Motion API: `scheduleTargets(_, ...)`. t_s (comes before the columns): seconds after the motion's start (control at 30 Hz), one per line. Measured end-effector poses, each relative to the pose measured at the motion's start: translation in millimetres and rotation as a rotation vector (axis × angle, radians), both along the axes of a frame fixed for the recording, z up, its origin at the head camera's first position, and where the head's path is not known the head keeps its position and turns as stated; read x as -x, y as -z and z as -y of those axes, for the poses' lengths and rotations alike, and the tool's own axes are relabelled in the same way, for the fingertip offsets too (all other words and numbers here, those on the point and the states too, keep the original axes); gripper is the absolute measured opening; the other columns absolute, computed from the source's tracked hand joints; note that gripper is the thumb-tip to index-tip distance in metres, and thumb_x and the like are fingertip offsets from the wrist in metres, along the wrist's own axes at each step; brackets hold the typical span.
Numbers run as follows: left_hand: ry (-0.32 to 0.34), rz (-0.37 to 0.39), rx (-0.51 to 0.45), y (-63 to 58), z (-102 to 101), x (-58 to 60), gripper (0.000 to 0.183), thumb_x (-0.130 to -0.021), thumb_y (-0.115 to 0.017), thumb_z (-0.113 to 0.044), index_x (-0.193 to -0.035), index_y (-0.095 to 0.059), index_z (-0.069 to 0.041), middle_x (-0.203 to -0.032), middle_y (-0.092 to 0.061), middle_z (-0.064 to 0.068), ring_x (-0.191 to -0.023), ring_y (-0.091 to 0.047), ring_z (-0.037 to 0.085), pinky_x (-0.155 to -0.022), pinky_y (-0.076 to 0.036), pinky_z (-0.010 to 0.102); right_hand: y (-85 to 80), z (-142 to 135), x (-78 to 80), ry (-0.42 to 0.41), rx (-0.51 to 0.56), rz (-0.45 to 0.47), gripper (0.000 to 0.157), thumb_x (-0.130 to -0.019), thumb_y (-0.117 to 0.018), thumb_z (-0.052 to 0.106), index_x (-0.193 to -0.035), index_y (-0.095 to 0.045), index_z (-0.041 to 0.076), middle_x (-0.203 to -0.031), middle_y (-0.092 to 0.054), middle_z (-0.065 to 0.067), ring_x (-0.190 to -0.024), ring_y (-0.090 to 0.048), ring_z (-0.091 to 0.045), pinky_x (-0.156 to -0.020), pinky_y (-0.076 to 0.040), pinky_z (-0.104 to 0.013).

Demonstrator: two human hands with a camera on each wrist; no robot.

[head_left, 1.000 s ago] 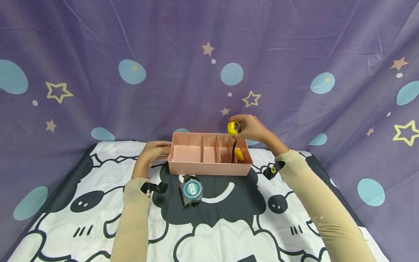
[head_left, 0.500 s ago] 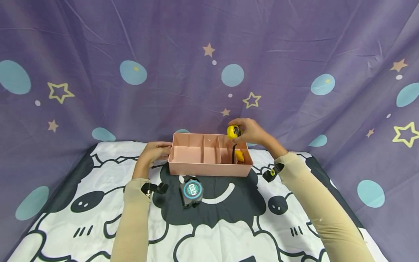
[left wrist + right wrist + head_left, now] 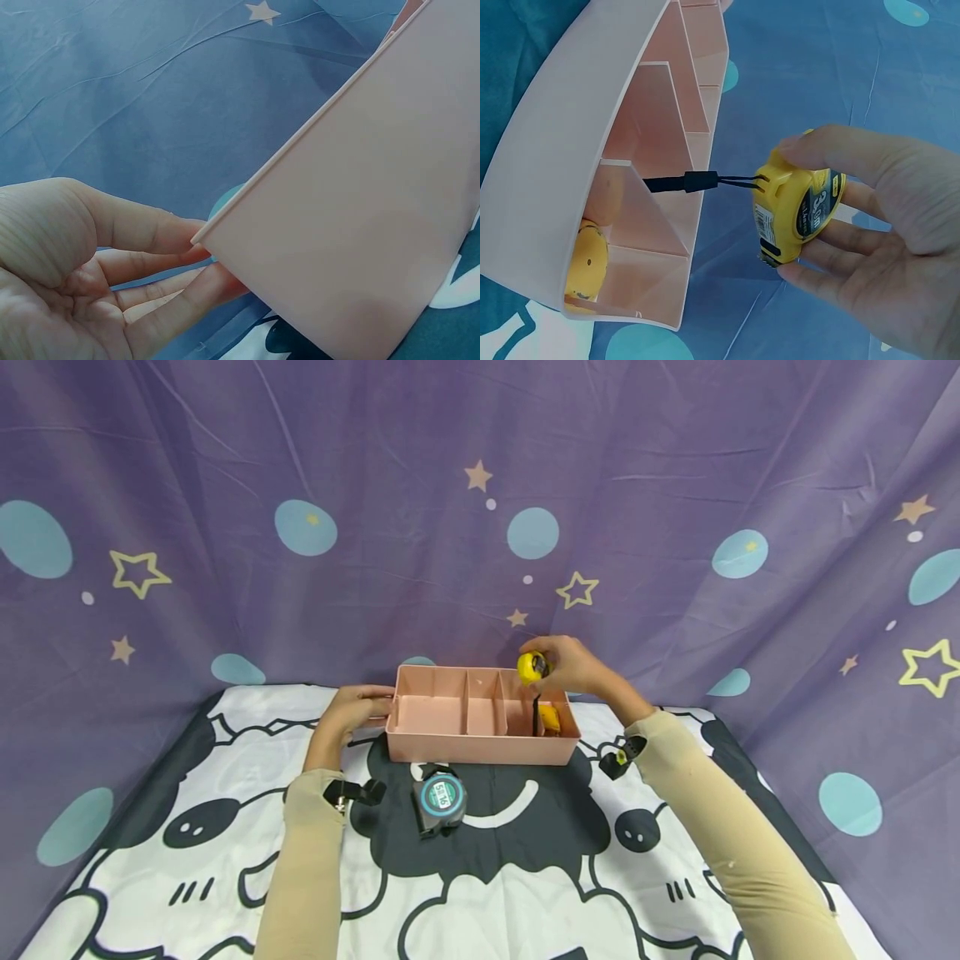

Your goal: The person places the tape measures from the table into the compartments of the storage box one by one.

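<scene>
My right hand [image 3: 573,664] holds a yellow tape measure [image 3: 795,202] between thumb and fingers, above the right part of a pink divided box [image 3: 480,748]. A black wrist strap [image 3: 701,181] runs from the tape measure down into a compartment. Inside the right end compartment lies another yellow object [image 3: 589,259], partly hidden by the wall. My left hand [image 3: 351,710] touches the box's left end with extended fingers, its thumb at the rim corner in the left wrist view. A dark tape measure [image 3: 439,797] with a teal ring lies in front of the box.
Upright dividers [image 3: 656,97] split the box into compartments of differing width. The table cloth [image 3: 495,910] has a black and white cartoon print. Close behind the box hangs a purple curtain [image 3: 420,577] with stars and dots.
My right hand has lowered the yellow tape measure slightly toward the box, and more of the strap sits inside. The left hand and the dark tape measure stay put.
</scene>
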State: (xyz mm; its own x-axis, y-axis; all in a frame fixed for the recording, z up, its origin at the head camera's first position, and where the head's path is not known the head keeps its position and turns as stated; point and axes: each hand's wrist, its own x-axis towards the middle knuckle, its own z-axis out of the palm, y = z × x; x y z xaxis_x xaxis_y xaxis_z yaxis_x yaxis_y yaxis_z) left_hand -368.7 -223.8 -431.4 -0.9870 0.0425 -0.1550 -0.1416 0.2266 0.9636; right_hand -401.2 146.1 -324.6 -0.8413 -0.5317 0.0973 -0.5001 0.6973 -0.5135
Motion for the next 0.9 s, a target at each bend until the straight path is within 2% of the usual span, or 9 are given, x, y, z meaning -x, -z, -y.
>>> scheduleTargets(0.17,-0.006,0.011,-0.022,-0.2,-1.4,0.0,0.051,-0.097,-0.063,-0.008,-0.146,-0.053,0.003,-0.144,-0.056,0.027,-0.130,-0.060,0.037,-0.103,-0.057,0.039,1.0,1.5,1.3,-0.019,-0.018,-0.006,0.064,-0.076,-0.088,0.011,-0.136,-0.065,0.007,-0.127,-0.068,-0.014,-0.100,-0.066,-0.027,-0.086,-0.062,-0.039)
scheduleTargets(0.53,-0.008,0.017,-0.029,1.3,-1.5,0.5,0.050,-0.098,-0.062,-0.006,-0.146,-0.052,0.003,-0.145,-0.055,0.027,-0.132,-0.058,0.039,-0.105,-0.056,0.039,5.4,7.2,6.1,-0.033,-0.065,0.002,0.065,-0.074,-0.089,0.008,-0.134,-0.065,0.005,-0.124,-0.069,-0.015,-0.103,-0.064,-0.029,-0.090,-0.060,-0.042)
scheduleTargets(0.9,-0.013,0.010,-0.008,0.6,-1.8,-1.1,0.049,-0.098,-0.061,-0.006,-0.145,-0.054,0.002,-0.145,-0.056,0.027,-0.131,-0.059,0.038,-0.099,-0.060,0.033,9.6,10.1,9.0,-0.054,-0.099,-0.014,0.065,-0.074,-0.089,0.010,-0.134,-0.065,0.002,-0.123,-0.069,-0.015,-0.102,-0.063,-0.029,-0.089,-0.060,-0.042)
